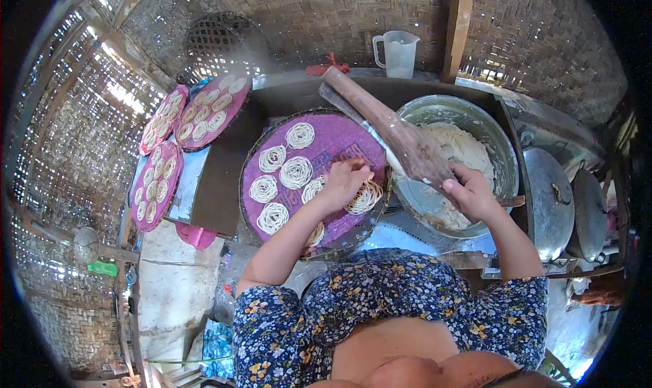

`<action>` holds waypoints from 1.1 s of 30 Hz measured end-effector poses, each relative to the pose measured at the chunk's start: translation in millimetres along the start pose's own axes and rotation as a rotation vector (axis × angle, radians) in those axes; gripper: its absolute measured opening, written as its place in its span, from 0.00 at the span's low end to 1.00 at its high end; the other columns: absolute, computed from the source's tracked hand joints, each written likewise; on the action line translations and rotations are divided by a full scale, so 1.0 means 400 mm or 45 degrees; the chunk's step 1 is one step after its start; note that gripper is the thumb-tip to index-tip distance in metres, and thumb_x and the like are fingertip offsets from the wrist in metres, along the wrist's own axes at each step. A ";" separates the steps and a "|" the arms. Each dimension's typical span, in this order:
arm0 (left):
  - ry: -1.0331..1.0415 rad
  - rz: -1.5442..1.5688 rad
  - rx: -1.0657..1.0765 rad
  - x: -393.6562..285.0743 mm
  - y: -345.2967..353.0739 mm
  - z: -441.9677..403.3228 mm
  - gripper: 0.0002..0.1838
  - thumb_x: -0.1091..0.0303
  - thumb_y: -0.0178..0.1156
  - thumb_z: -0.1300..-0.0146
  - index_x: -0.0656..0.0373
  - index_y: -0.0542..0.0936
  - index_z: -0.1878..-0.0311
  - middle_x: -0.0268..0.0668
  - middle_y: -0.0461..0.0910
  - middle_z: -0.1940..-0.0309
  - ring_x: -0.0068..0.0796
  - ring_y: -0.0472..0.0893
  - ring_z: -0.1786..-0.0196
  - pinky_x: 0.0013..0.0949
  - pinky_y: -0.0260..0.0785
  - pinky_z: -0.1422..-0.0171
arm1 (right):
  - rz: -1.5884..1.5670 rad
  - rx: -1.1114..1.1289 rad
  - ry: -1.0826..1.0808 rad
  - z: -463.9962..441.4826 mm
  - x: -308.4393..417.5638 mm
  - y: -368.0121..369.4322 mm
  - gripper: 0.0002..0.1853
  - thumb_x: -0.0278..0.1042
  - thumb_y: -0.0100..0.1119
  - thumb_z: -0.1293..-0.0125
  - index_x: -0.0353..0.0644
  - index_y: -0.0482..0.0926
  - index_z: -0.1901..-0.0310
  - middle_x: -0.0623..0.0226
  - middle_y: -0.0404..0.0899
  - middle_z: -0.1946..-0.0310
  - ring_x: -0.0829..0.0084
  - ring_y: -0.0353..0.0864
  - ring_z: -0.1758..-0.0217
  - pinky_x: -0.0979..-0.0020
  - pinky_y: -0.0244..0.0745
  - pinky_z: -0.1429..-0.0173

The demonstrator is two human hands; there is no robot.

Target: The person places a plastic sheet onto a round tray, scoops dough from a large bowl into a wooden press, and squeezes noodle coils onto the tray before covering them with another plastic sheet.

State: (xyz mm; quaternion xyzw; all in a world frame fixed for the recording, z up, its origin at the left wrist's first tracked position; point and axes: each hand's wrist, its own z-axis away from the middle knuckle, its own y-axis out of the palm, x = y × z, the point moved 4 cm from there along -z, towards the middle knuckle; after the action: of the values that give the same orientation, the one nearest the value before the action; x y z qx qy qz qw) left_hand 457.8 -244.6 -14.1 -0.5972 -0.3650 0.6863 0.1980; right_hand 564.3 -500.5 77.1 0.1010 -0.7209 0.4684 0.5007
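Observation:
My left hand (pixel 346 184) is over the right part of a round purple tray (pixel 319 133), its fingers bent down at the edge of a coiled noodle nest (pixel 367 199). The fingertips are partly hidden, so what they pinch is unclear. Several pale noodle nests lie on the tray, with one partly beneath my left forearm. My right hand (pixel 470 192) is wrapped round the near end of a long wooden tool (pixel 401 130), which slants up and left between the tray and a large metal basin (pixel 506 143). White dough (pixel 468 147) lies in the basin, beneath the tool.
Smaller purple trays of noodle nests (pixel 212 111) lean at the left. A clear plastic jug (pixel 399 54) stands at the back by a wooden post (pixel 459 31). Large metal lids (pixel 545 194) are at the right. Woven walls (pixel 305 21) close in the workspace.

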 end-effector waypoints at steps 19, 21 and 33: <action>0.556 -0.258 -0.608 -0.303 -0.195 0.055 0.26 0.59 0.64 0.58 0.59 0.74 0.53 0.46 0.73 0.54 0.43 0.72 0.48 0.41 0.60 0.45 | -0.588 0.063 -0.099 -0.023 0.117 0.102 0.21 0.51 0.49 0.39 0.37 0.74 0.62 0.63 0.73 0.77 0.76 0.70 0.70 0.69 0.66 0.65; 0.401 0.273 -0.665 -0.339 -0.207 0.048 0.23 0.61 0.65 0.60 0.62 0.77 0.59 0.44 0.79 0.65 0.41 0.79 0.58 0.36 0.67 0.51 | -0.200 -0.061 -0.322 -0.031 0.143 0.091 0.21 0.51 0.48 0.38 0.38 0.75 0.60 0.59 0.74 0.76 0.68 0.74 0.69 0.65 0.68 0.65; 0.950 -0.246 0.054 -0.511 -0.114 -0.029 0.15 0.62 0.60 0.55 0.58 0.76 0.64 0.42 0.77 0.69 0.35 0.78 0.62 0.39 0.68 0.62 | 0.851 -0.784 -1.469 0.088 0.417 -0.096 0.33 0.26 0.67 0.65 0.27 0.68 0.51 0.51 0.71 0.57 0.57 0.74 0.60 0.60 0.70 0.58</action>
State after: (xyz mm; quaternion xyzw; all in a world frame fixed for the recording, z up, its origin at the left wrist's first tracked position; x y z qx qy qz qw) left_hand 504.0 -356.3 157.2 -0.7646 -0.3080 0.4074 0.3932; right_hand 486.2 -494.6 233.4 -0.0390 -0.9611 0.2446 -0.1225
